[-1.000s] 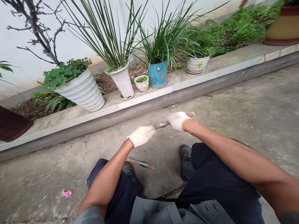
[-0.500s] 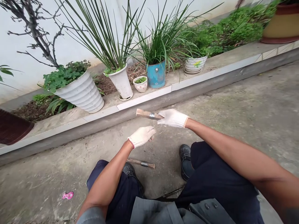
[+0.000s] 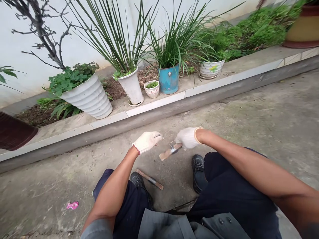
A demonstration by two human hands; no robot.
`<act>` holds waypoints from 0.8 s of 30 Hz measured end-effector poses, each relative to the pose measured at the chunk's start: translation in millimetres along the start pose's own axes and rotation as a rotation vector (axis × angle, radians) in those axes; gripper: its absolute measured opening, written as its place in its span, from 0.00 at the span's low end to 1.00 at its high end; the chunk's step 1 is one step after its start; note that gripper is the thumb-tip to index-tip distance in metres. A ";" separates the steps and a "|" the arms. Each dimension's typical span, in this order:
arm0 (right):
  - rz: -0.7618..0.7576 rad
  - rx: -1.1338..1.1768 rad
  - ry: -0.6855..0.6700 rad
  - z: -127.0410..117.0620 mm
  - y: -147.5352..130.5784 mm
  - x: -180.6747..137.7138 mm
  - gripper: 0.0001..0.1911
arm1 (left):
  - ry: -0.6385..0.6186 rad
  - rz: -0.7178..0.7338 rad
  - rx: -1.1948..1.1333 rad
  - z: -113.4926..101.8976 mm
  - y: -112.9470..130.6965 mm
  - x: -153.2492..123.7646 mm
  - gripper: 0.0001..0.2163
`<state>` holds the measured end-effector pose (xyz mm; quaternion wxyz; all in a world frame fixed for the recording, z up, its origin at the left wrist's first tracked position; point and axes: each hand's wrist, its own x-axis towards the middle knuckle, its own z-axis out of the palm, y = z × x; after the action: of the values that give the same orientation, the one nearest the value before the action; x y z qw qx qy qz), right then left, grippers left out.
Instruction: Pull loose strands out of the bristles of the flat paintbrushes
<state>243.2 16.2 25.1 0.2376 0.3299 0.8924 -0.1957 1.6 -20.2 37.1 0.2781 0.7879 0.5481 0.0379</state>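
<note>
- Head view, centre of the frame: the right hand [image 3: 187, 137], in a white knit glove, is closed round the upper end of a short wooden stick [image 3: 164, 155]. The stick slants down toward the lower left, with a band of wire wound round its middle.
- The left hand [image 3: 146, 141], also gloved, has its fingertips pinched shut on a thin wire [image 3: 166, 142] that runs across to that band. With the hands held apart like this, the strand looks to be kept taut.
- Just below, a second stick [image 3: 149, 178] lies on the concrete ground [image 3: 249, 126] by the left shoe [image 3: 138, 181], within easy reach.
- Upper frame: potted plants [image 3: 168, 78] line a ledge [image 3: 154, 104], clear of the hands.
</note>
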 end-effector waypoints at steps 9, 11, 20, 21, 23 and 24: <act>0.202 0.432 0.512 -21.0 8.4 -7.3 0.16 | -0.006 0.012 -0.169 17.4 1.1 7.6 0.19; 0.328 0.322 0.586 -22.3 16.4 -0.1 0.16 | -0.014 0.016 -0.193 22.9 2.7 8.0 0.18; 0.503 0.019 0.371 -15.7 18.9 6.8 0.18 | -0.042 0.032 -0.075 17.3 6.3 0.7 0.16; 0.475 -0.007 0.298 -13.3 16.7 7.6 0.18 | -0.025 0.032 -0.042 14.0 5.9 -0.2 0.16; 0.355 -0.043 0.165 -6.7 14.5 9.4 0.17 | 0.007 0.024 0.019 7.5 4.5 -1.7 0.17; 0.266 -0.038 0.110 -3.0 14.7 9.7 0.16 | 0.021 0.018 0.042 4.9 3.6 -2.3 0.17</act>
<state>245.9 32.9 19.3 0.2185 0.4510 0.8560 -0.1271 5.5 -25.1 35.3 0.2554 0.7981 0.5445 0.0369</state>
